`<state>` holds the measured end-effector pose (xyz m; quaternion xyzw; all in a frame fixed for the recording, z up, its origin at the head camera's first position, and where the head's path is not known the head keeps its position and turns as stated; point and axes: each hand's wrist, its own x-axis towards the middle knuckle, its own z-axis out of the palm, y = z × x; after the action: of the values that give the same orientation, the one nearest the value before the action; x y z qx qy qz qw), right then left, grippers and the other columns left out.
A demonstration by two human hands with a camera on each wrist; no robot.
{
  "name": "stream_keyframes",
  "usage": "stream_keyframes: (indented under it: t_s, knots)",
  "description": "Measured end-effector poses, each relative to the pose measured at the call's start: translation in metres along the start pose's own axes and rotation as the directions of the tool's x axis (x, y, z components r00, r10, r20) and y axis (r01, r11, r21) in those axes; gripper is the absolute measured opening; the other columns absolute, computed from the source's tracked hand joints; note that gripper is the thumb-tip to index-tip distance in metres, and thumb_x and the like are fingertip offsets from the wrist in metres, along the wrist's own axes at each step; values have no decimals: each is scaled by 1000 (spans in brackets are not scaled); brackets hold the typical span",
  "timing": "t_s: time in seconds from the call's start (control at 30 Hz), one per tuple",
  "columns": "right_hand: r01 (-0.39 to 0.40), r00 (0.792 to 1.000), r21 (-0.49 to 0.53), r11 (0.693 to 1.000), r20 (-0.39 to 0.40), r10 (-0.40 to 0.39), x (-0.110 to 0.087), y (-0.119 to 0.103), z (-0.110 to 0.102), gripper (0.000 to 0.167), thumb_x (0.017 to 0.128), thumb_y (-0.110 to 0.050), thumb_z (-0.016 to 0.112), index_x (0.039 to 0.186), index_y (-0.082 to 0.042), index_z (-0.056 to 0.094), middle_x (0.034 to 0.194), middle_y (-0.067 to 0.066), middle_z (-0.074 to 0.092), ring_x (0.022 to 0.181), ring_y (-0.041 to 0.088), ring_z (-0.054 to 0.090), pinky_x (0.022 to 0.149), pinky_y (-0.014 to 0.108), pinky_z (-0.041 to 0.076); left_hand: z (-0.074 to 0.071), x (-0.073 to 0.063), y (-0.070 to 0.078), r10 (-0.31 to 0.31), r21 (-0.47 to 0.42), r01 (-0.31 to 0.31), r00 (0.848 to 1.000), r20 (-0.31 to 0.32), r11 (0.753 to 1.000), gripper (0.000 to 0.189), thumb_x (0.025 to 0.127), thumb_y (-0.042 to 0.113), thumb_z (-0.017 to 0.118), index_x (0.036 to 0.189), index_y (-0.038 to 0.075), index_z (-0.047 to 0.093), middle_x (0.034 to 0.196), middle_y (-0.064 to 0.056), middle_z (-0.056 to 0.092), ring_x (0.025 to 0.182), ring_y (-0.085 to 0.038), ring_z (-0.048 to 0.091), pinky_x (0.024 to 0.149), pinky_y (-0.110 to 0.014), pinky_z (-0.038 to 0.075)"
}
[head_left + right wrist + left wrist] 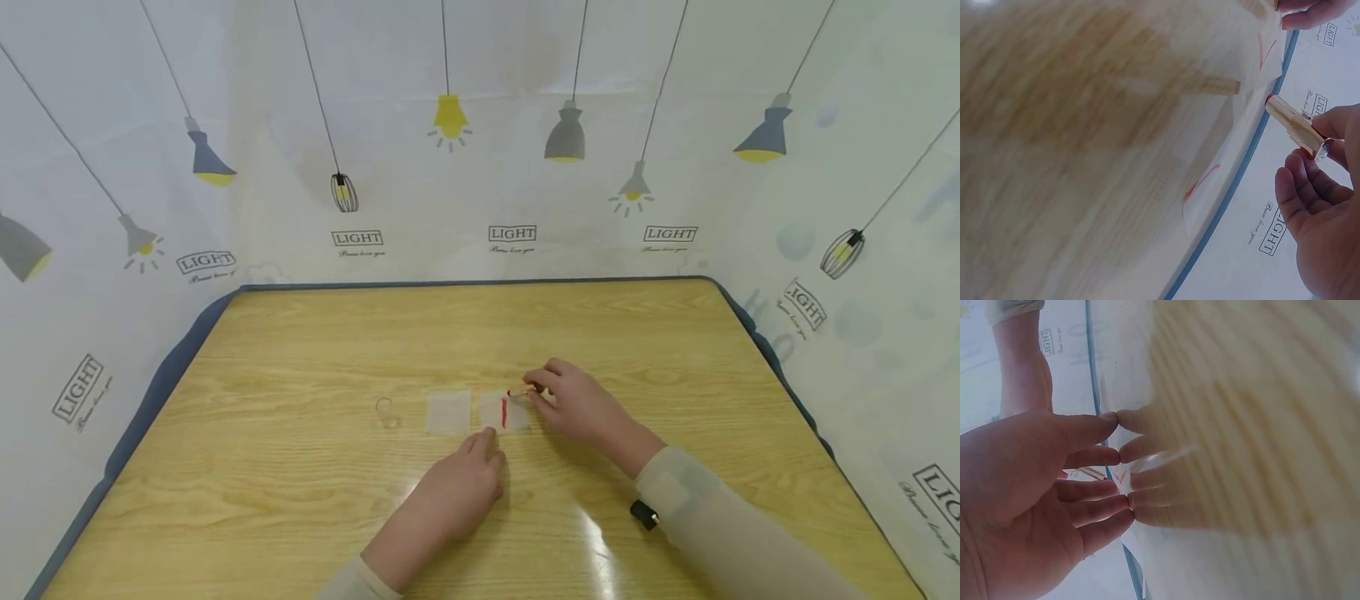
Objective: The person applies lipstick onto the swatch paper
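My right hand pinches a lipstick with a gold tube and a red tip. In the head view the tip hovers by the upper right part of a small thin whitish sheet, which carries one upright red stroke. The fingertips of my left hand touch the table at the sheet's near edge; the left wrist view shows its fingers fairly straight, holding nothing. Just left of the marked sheet lies a similar sheet, with no mark visible on it.
A small clear roundish object, its kind unclear, lies left of the sheets. The wood-grain table is glossy and reflects both hands. A dark blue edging runs along its far side, against walls printed with lamps.
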<state>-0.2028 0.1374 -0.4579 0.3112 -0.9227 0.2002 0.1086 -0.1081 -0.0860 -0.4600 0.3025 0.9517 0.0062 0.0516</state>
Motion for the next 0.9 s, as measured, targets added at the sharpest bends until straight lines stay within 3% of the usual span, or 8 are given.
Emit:
stream_keyframes:
  t_s: [0.17,0.47,0.67,0.77,0.9]
  knots:
    - [18,1000,5,1000,-14,-18,-1,0,0,20,99,-12,75,117,-3,75,101,8,68,89,20,71,76,36,63,1,0,-1,-3,-6,3,1000,4,1000,45,104,35,70,138,4,67,159,-21,51,145,-33,56,98,-39,64]
    - [5,999,20,1000,-32,-4,-3,2,-6,21,101,-14,74,119,-4,75,103,7,69,92,20,72,77,35,63,0,1,-1,48,65,-44,997,-57,997,43,101,35,73,130,3,71,146,-19,60,134,-29,63,103,-34,62]
    - [-13,995,53,999,-97,18,-1,7,-14,21,100,-12,74,119,-3,76,99,7,69,87,20,70,74,34,62,0,13,2,72,105,-64,995,-69,992,45,102,40,72,135,9,69,146,-12,61,134,-25,62,105,-36,60]
    - [-42,992,72,997,-113,50,0,10,-18,21,101,-12,73,120,-5,76,99,6,69,86,18,68,73,33,61,-1,22,5,94,114,-88,994,-50,990,49,104,43,69,142,12,64,153,-9,58,141,-25,58,109,-39,58]
    - [-64,992,87,994,-107,73,-1,13,-20,22,102,-14,72,122,-6,76,100,5,69,86,18,67,74,33,61,-1,29,8,110,98,-112,994,19,989,54,106,44,63,150,13,58,162,-9,53,150,-26,52,117,-44,53]
